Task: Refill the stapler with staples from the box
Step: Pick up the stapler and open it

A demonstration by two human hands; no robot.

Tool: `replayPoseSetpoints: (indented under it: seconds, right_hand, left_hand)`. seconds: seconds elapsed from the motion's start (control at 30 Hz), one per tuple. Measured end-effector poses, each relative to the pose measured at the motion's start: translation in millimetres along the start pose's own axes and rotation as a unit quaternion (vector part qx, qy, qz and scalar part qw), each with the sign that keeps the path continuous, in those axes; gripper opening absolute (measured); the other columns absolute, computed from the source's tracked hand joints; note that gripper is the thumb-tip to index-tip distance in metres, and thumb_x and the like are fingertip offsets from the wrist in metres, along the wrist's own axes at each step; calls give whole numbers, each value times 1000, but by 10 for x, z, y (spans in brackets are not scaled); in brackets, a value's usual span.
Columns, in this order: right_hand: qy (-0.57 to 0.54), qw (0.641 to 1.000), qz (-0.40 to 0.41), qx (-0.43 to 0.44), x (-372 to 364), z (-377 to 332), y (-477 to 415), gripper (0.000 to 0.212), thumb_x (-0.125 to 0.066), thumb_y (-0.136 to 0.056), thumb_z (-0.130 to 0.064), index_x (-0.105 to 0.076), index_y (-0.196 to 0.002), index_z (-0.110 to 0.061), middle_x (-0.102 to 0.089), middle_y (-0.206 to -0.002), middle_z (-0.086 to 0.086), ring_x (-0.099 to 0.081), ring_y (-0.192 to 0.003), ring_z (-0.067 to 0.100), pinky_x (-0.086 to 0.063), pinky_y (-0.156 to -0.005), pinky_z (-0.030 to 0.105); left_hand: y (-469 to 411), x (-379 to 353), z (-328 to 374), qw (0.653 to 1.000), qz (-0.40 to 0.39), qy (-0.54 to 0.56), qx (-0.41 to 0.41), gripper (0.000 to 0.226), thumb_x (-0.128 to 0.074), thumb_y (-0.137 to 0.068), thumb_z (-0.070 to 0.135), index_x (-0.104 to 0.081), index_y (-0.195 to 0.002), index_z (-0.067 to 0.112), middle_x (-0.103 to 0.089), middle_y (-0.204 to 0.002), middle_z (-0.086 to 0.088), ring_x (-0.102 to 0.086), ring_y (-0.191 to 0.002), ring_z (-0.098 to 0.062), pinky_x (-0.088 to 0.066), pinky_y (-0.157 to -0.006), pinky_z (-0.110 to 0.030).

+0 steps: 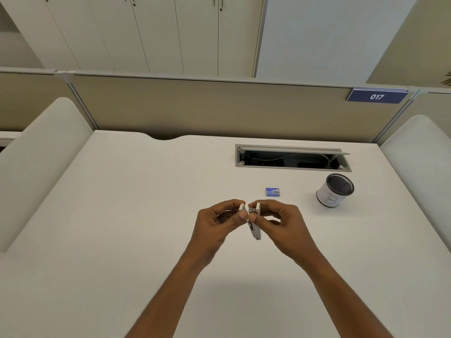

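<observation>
Holding a small stapler (pixel 253 224) pinched between left hand (pixel 214 226) and right hand (pixel 284 228) above white desk (pixel 122 215); staple box (pixel 272 192), mesh cup (pixel 335 190), cable hatch (pixel 291 157), partition sign (pixel 377 96) beyond

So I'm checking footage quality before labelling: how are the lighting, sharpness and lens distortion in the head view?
Head view: soft, even light, with only faint shadows on the desk; wide-angle bending shows in the partition and desk edges; the stapler between the left hand and right hand is small and slightly soft; print on the staple box is unreadable, while the 017 sign reads clearly.
</observation>
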State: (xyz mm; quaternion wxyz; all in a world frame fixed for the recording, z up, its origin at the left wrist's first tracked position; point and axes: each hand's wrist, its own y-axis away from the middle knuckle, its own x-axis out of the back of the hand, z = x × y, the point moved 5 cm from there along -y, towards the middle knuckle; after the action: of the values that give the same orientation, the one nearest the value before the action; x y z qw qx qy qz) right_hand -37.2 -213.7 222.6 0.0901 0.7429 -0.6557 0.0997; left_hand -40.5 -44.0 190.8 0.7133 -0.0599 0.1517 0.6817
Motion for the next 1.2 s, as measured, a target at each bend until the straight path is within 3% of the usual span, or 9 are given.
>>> replayPoseSetpoints:
  seconds: [0.3,0.5,0.67,0.93,1.1,1.2]
  right_hand:
    - [12,999,16,33,46,-11,76,17,-81,-84,-16,-81,-100,-20,-80,-90,-10,-75,-90,8,-55,-74,13]
    - [-15,997,39,60,50,-6,126,17,-80,-85,-12,-80,-101,-16,-81,-93,-7,-75,-94,13,-58,-74,18]
    - [-55,994,52,80,63,2,157,20,-79,-85,-8,-80,-104,-14,-81,-98,-4,-75,-98,19,-58,-88,26]
    - [-149,985,66,57,102,97,205,23,-74,-88,-12,-79,-110,-15,-79,-106,7,-73,-104,32,-55,-97,59]
    - [-219,972,77,33,77,112,220,23,-71,-86,-14,-81,-105,-22,-78,-105,14,-73,-103,38,-59,-91,57]
    - [-255,963,83,23,51,111,204,24,-74,-85,-21,-79,-108,-17,-77,-107,18,-73,-103,40,-60,-89,54]
  left_hand:
    - [58,-54,14,1000,-25,-2,1,25,-69,-92,4,-74,-117,5,-77,-112,-18,-73,-109,-34,-57,-98,-44]
    - [92,-83,63,999,-20,20,-16,24,-67,-93,2,-75,-115,4,-77,-111,-18,-73,-108,-35,-59,-92,-38]
    - [106,-121,93,999,-13,31,-30,29,-70,-88,9,-74,-115,2,-77,-110,-18,-73,-107,-35,-59,-93,-42]
    - [93,-194,142,998,-16,14,-53,27,-75,-83,16,-79,-110,9,-78,-107,-16,-73,-106,-36,-58,-94,-47]
    - [81,-236,187,997,-9,1,-74,23,-83,-82,24,-82,-104,20,-79,-106,-12,-74,-106,-32,-58,-94,-45]
    - [58,-251,218,996,0,-10,-93,21,-81,-83,22,-82,-104,22,-80,-105,-10,-74,-106,-31,-58,-94,-46]
